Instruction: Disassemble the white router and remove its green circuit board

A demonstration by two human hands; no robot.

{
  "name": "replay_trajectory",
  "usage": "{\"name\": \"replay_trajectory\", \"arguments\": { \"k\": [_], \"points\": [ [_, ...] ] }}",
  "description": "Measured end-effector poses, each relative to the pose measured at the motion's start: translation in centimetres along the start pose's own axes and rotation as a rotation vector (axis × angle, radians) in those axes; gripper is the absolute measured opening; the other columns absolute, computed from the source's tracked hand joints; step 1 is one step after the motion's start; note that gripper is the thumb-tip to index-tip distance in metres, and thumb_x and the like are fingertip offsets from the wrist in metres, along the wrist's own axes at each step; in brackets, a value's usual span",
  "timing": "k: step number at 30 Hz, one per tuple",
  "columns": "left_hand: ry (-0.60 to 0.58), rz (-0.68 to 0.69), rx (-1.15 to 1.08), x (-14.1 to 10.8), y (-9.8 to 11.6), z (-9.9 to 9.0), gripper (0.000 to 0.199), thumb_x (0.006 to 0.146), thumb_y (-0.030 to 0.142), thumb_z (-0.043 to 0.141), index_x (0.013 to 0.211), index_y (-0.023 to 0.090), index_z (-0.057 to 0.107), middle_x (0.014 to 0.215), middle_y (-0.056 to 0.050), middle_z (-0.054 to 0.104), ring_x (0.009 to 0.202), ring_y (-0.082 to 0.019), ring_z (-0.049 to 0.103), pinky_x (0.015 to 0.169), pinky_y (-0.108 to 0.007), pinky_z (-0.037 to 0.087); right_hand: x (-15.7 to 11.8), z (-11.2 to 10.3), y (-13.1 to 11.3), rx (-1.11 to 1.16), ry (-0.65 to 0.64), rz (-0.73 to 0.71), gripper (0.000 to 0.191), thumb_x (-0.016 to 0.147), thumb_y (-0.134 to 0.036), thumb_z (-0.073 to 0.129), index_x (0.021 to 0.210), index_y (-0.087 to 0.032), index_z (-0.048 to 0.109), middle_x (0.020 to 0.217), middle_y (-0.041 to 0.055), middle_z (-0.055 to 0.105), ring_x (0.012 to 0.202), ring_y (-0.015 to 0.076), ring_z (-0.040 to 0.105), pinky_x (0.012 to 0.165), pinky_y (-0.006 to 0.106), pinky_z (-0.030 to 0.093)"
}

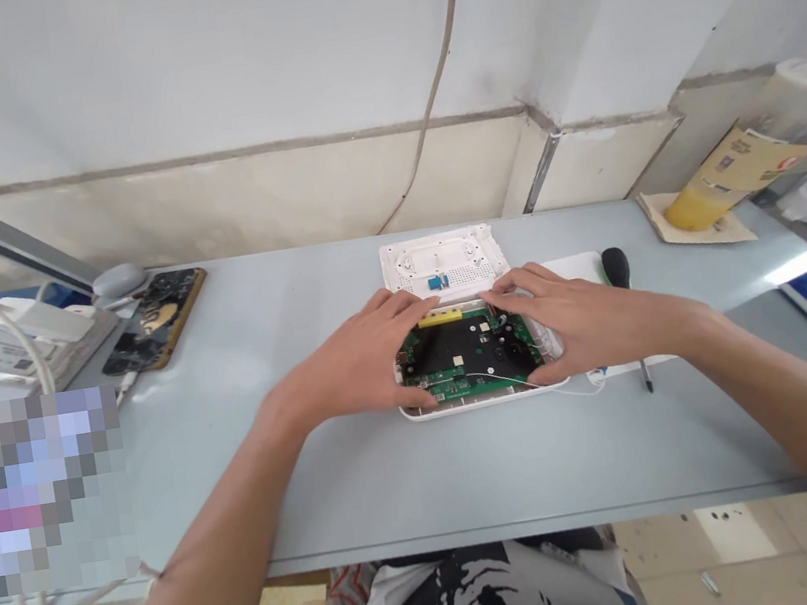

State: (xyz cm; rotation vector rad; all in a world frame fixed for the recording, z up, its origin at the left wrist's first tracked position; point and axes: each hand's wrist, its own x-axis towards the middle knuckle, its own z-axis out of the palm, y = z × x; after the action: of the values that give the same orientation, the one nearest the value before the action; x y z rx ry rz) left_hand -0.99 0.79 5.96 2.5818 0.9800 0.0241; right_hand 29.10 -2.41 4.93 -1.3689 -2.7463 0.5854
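Note:
On the table in front of me lies a white router housing (465, 407), open side up. Inside it sits a green circuit board (488, 386) with a black plate over its middle and a yellow port block along the far edge. My left hand (358, 355) grips the board's left side, thumb at the near edge and fingers at the far one. My right hand (577, 317) grips the right side the same way. A thin white wire (513, 379) runs across the board and out to the right. Behind it lies a white perforated cover (433, 249) with a blue connector (438, 281).
A black-handled screwdriver (617, 269) lies right of my right hand, over a white sheet. At the back right stands a cup of yellow drink (725, 173) on a napkin. A dark phone-like device (160, 324) and white cabled boxes (1, 347) are at the left.

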Motion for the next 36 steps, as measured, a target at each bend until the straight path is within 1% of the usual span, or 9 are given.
{"name": "replay_trajectory", "arguments": {
  "k": [5,10,15,18,23,27,31,34,36],
  "points": [
    [-0.005,0.009,-0.028,0.0,-0.5,0.0,0.099,0.078,0.055,0.087,0.160,0.022,0.042,0.151,-0.014,0.055,0.141,-0.036,0.047,0.111,-0.044,0.046,0.0,-0.1,-0.2,-0.033,0.013,0.006,0.082,0.082,-0.054,0.073,0.153,-0.018,0.050,0.146,0.0179,0.056,0.139,0.0390,0.049,0.104,0.054,0.056],
    [-0.013,-0.001,-0.018,0.0,-0.2,-0.1,0.099,0.076,0.052,0.087,0.159,0.022,0.042,0.148,-0.014,0.056,0.139,-0.037,0.047,0.107,-0.043,0.049,-0.2,0.2,-0.7,-0.092,0.062,0.032,0.098,0.078,-0.054,0.075,0.160,-0.013,0.042,0.151,0.0206,0.058,0.140,0.0432,0.052,0.113,0.060,0.048],
    [-0.027,-0.034,0.015,0.3,0.1,0.3,0.108,0.075,0.057,0.087,0.163,0.020,0.037,0.144,-0.014,0.056,0.136,-0.036,0.046,0.104,-0.041,0.047,-0.3,0.2,-0.6,-0.113,0.085,0.059,0.100,0.077,-0.058,0.074,0.159,-0.009,0.044,0.142,0.0217,0.064,0.131,0.0423,0.059,0.108,0.058,0.051],
    [-0.028,-0.063,0.046,0.5,0.2,0.4,0.111,0.074,0.058,0.087,0.164,0.020,0.035,0.145,-0.014,0.056,0.134,-0.037,0.047,0.100,-0.041,0.048,-0.3,0.4,-0.3,-0.102,0.107,0.047,0.097,0.077,-0.059,0.074,0.157,-0.012,0.046,0.140,0.0197,0.066,0.130,0.0410,0.059,0.106,0.057,0.052],
    [-0.014,-0.033,0.070,1.1,0.5,0.0,0.099,0.070,0.055,0.084,0.155,0.020,0.047,0.137,-0.013,0.062,0.127,-0.037,0.054,0.101,-0.043,0.047,-0.3,0.8,-0.2,-0.095,0.143,0.010,0.090,0.080,-0.061,0.073,0.153,-0.015,0.050,0.146,0.0179,0.063,0.134,0.0404,0.055,0.107,0.057,0.052],
    [0.015,0.011,0.080,1.6,0.8,-0.1,0.085,0.065,0.050,0.084,0.140,0.021,0.057,0.127,-0.011,0.066,0.117,-0.035,0.059,0.098,-0.042,0.048,-0.1,0.8,-0.6,-0.119,0.163,-0.010,0.079,0.081,-0.059,0.073,0.146,-0.017,0.055,0.138,0.0182,0.067,0.125,0.0394,0.060,0.099,0.056,0.054],
    [0.011,-0.013,0.092,1.9,1.2,-0.2,0.076,0.063,0.046,0.084,0.132,0.023,0.060,0.121,-0.009,0.068,0.112,-0.034,0.062,0.096,-0.043,0.049,0.0,0.7,-1.0,-0.142,0.150,0.034,0.077,0.079,-0.058,0.075,0.142,-0.018,0.058,0.136,0.0176,0.068,0.121,0.0397,0.061,0.090,0.054,0.056],
    [0.006,-0.032,0.094,2.1,1.3,-0.3,0.075,0.063,0.047,0.084,0.131,0.024,0.061,0.120,-0.008,0.068,0.111,-0.034,0.063,0.096,-0.043,0.049,0.0,0.7,-1.1,-0.167,0.135,0.077,0.078,0.079,-0.059,0.075,0.142,-0.017,0.059,0.139,0.0179,0.067,0.122,0.0413,0.060,0.085,0.054,0.057],
    [0.005,-0.040,0.095,2.2,1.3,-0.3,0.075,0.063,0.048,0.084,0.131,0.023,0.062,0.121,-0.008,0.068,0.112,-0.034,0.063,0.095,-0.043,0.049,-0.1,0.8,-1.2,-0.190,0.130,0.070,0.077,0.079,-0.059,0.074,0.141,-0.015,0.060,0.138,0.0186,0.068,0.122,0.0418,0.060,0.084,0.054,0.057]
  ]
}}
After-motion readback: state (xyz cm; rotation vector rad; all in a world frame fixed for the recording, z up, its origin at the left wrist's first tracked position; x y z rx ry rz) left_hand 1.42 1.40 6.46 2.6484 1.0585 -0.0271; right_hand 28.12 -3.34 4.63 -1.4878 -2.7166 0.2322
